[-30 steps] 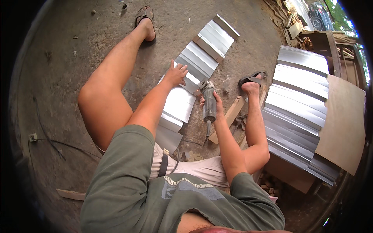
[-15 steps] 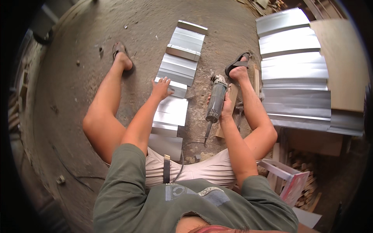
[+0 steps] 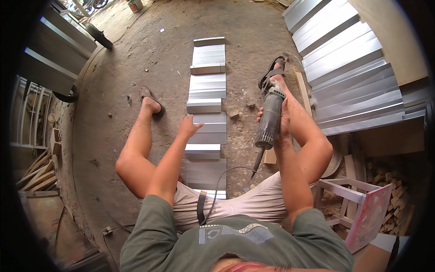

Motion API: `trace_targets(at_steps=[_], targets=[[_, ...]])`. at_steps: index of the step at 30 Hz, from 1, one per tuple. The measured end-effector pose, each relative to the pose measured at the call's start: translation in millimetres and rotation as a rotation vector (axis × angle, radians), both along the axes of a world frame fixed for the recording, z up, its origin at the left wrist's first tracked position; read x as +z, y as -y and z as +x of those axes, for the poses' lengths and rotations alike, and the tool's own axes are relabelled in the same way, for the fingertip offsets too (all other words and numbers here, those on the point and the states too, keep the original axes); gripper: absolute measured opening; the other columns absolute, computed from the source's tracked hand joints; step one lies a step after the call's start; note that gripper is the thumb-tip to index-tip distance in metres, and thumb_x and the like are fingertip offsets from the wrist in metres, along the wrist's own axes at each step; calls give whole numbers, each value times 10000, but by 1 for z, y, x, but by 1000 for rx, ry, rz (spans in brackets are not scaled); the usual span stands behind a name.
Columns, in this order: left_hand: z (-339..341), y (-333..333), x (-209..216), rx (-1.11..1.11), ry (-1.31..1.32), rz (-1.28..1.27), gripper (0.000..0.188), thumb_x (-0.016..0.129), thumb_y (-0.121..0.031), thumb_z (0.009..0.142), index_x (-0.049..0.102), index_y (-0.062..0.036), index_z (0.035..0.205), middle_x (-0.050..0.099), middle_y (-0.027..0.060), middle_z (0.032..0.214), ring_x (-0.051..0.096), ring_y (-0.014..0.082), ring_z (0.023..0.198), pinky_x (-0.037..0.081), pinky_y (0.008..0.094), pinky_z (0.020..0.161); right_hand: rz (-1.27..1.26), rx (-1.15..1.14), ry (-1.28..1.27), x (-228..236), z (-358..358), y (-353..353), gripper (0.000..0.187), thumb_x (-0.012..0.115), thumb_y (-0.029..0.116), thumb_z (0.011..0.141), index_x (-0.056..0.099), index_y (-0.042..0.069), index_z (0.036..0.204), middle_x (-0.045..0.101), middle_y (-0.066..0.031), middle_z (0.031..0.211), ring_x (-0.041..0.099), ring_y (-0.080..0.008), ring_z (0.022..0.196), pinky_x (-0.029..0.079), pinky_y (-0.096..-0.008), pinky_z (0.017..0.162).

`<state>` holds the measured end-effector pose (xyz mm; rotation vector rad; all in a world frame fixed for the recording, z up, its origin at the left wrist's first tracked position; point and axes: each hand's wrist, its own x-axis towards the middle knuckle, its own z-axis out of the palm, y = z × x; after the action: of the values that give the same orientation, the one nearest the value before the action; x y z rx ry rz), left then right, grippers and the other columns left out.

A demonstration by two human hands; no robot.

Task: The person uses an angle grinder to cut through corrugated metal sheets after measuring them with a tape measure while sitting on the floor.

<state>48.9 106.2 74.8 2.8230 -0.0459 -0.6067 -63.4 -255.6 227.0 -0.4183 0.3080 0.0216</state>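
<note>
A narrow strip of ribbed silver sheet metal (image 3: 207, 86) lies on the ground between my legs, in sections running away from me. At the left edge of its middle part is my left hand (image 3: 187, 127), thumb spread from the fingers and nothing in it; whether it touches the metal is unclear. My right hand (image 3: 284, 122) is wrapped round the body of a dark grey angle grinder (image 3: 271, 115), held up to the right of the strip. The grinder's head points away from me. Its cord (image 3: 226, 170) loops back across my lap.
Larger ribbed metal sheets (image 3: 353, 68) lie at the right, beyond a wooden batten (image 3: 302, 88). Near my right thigh stands a pinkish stool (image 3: 371, 217), with stacked wood pieces (image 3: 394, 199) behind it. A wheeled metal cart (image 3: 59, 63) is at the far left.
The view has turned, so the strip now runs straighter ahead. My right hand has brought the grinder up and rightward. My left hand has come off the raised rib to the strip's left edge.
</note>
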Motion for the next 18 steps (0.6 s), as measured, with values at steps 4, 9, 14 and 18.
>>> trace_targets(at_steps=[4,9,14,18], targets=[[-25,-2,6,51,-135,53,813,745,-611,853,600,-34,1408,629,183,1407,570,386,1322,467,523,1074,-69,13,8,-12,-3,23,793,591,707,938,479,-13,1253,635,-161,965,699,-284,814,640,-430,705],[-41,-27,-14,368,-195,-25,816,784,-600,818,652,32,1317,663,245,1333,620,391,1266,489,523,1037,-69,7,7,-16,-1,30,753,656,662,922,527,-41,1157,656,-143,902,715,-263,764,644,-415,685],[-56,-52,-58,657,-158,-89,846,823,-594,782,670,96,1247,670,284,1293,649,420,1213,516,493,991,-121,-37,3,-9,-5,37,720,666,644,926,532,-31,1141,660,-134,874,716,-257,713,643,-408,636],[-58,-67,-75,707,-149,-248,829,847,-554,781,671,145,1191,691,302,1213,688,404,1128,537,474,926,-147,-50,38,-2,-5,34,690,660,627,939,530,-17,1152,660,-128,863,719,-250,703,644,-397,627]])
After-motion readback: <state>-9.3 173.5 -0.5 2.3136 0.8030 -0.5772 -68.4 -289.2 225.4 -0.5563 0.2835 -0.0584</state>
